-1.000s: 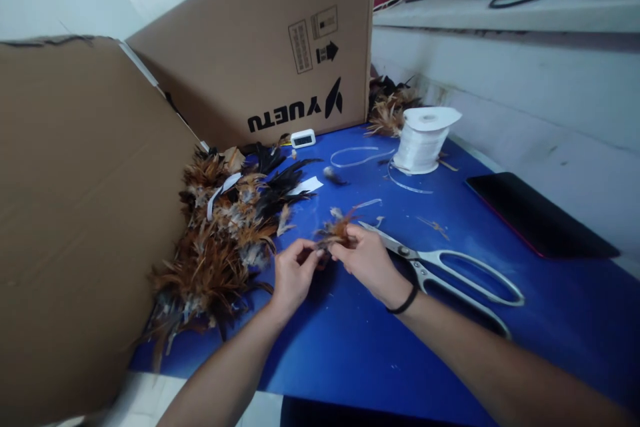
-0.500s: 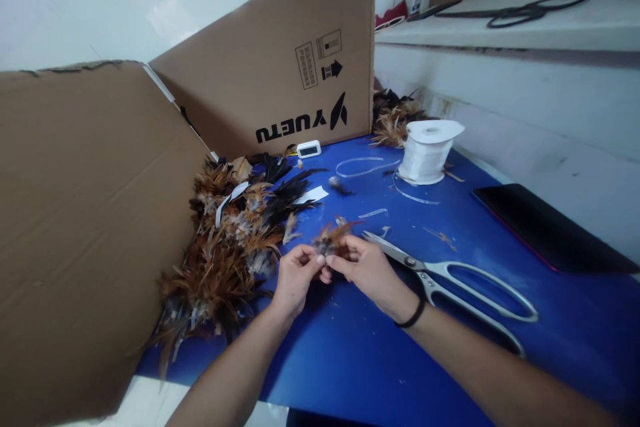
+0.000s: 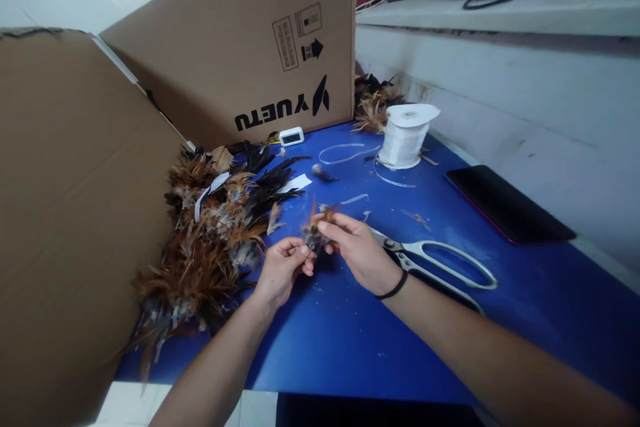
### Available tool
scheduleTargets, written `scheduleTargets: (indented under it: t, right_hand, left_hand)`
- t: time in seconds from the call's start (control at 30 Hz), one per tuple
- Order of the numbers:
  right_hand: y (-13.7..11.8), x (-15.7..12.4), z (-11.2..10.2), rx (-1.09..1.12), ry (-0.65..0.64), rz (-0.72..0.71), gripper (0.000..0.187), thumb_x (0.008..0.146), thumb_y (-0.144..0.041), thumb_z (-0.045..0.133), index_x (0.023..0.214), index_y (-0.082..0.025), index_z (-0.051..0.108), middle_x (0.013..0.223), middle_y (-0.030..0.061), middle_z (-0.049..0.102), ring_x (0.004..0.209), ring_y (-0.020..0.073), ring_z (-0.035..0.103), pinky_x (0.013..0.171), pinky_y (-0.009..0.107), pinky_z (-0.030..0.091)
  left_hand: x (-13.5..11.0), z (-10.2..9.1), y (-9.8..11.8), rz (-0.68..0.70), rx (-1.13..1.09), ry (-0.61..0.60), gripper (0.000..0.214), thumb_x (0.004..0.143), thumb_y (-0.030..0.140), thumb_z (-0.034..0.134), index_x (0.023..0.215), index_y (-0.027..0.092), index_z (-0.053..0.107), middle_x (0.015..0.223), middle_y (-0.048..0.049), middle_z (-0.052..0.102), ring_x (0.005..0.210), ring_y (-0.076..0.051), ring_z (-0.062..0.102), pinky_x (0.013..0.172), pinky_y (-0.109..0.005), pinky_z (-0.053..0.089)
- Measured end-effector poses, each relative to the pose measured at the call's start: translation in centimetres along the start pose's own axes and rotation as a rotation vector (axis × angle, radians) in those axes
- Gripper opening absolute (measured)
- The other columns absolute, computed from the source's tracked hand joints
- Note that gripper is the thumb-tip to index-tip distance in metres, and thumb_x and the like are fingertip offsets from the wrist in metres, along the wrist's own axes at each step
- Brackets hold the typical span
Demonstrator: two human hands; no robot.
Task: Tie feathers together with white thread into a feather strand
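Your left hand (image 3: 281, 270) and right hand (image 3: 357, 250) are together, both pinching a small feather bundle (image 3: 314, 230) just above the table (image 3: 350, 340). It looks light, soft and easily crushed; you'd best grip it at the quill ends. The scissors (image 3: 435, 260) lie just beside your right hand.

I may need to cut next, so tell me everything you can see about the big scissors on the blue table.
The large white-handled metal scissors lie flat on the blue table top, blades shut, tips hidden behind the right hand. Two long looped handles point right, toward the black tablet. No hand grips them.
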State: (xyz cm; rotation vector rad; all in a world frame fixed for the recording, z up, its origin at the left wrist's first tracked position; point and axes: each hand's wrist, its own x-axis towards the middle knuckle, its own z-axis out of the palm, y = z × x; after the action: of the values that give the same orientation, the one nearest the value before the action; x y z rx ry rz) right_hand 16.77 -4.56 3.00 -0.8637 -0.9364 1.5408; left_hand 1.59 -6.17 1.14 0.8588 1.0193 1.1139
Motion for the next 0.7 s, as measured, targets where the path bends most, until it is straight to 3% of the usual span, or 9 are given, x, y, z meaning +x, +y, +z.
scheduleTargets:
  t: [0.07, 0.13, 0.3, 0.4, 0.57, 0.7]
  right_hand:
    - [-0.14, 0.29, -0.21, 0.063, 0.111, -0.012, 0.024, 0.068, -0.036, 0.068, 0.081, -0.015, 0.064, 0.084, 0.0033, 0.061, 0.069, 0.0118, 0.053, 0.051, 0.023, 0.036]
    - [-0.22, 0.43, -0.36, 0.075, 0.138, 0.007, 0.024, 0.065, -0.035, 0.070, 0.078, -0.016, 0.064, 0.087, 0.0042, 0.062, 0.071, 0.0127, 0.053, 0.051, 0.024, 0.036]
    - [0.17, 0.09, -0.24, -0.055, -0.132, 0.085, 0.026, 0.064, -0.019, 0.066, 0.091, -0.017, 0.066, 0.084, 0.0022, 0.064, 0.067, 0.0116, 0.053, 0.055, 0.025, 0.037]
    - [0.40, 0.03, -0.19, -0.001, -0.184, 0.037, 0.032, 0.067, -0.016, 0.061, 0.099, -0.020, 0.064, 0.089, 0.0021, 0.065, 0.074, 0.0130, 0.055, 0.061, 0.026, 0.039]
    - [-0.06, 0.66, -0.67, 0.132, -0.006, -0.072, 0.050, 0.065, -0.016, 0.061, 0.114, -0.026, 0.056, 0.124, 0.0053, 0.056, 0.094, 0.0169, 0.056, 0.067, 0.028, 0.043]
    - [-0.32, 0.87, -0.89, 0.118, 0.097, -0.105, 0.055, 0.066, -0.020, 0.061, 0.119, -0.028, 0.052, 0.132, 0.0070, 0.049, 0.094, 0.0180, 0.057, 0.061, 0.027, 0.042]
  left_hand:
    - [0.05, 0.01, 0.06, -0.011, -0.013, 0.013, 0.030, 0.063, 0.026, 0.077, 0.081, 0.013, 0.057, 0.064, -0.0026, 0.066, 0.046, -0.007, 0.054, 0.046, -0.019, 0.043]
    - [0.08, 0.04, 0.17, -0.010, -0.043, 0.031, 0.031, 0.061, 0.026, 0.079, 0.079, 0.012, 0.057, 0.063, -0.0018, 0.065, 0.045, -0.007, 0.053, 0.046, -0.019, 0.043]
    - [0.05, -0.02, 0.34, -0.022, -0.087, 0.047, 0.031, 0.060, 0.026, 0.079, 0.076, 0.012, 0.056, 0.061, -0.0002, 0.063, 0.045, -0.005, 0.051, 0.045, -0.017, 0.042]
    - [0.01, -0.15, 0.22, -0.042, -0.071, 0.033, 0.031, 0.061, 0.026, 0.079, 0.078, 0.012, 0.057, 0.062, -0.0005, 0.063, 0.045, -0.005, 0.051, 0.045, -0.017, 0.041]
    - [0.09, -0.26, 0.15, -0.058, -0.065, 0.020, 0.032, 0.062, 0.025, 0.079, 0.081, 0.013, 0.057, 0.063, -0.0010, 0.063, 0.045, -0.006, 0.051, 0.045, -0.018, 0.040]
    - [0.19, -0.30, 0.31, -0.016, -0.102, 0.030, 0.031, 0.061, 0.024, 0.079, 0.079, 0.013, 0.055, 0.063, -0.0006, 0.063, 0.045, -0.005, 0.050, 0.045, -0.017, 0.039]
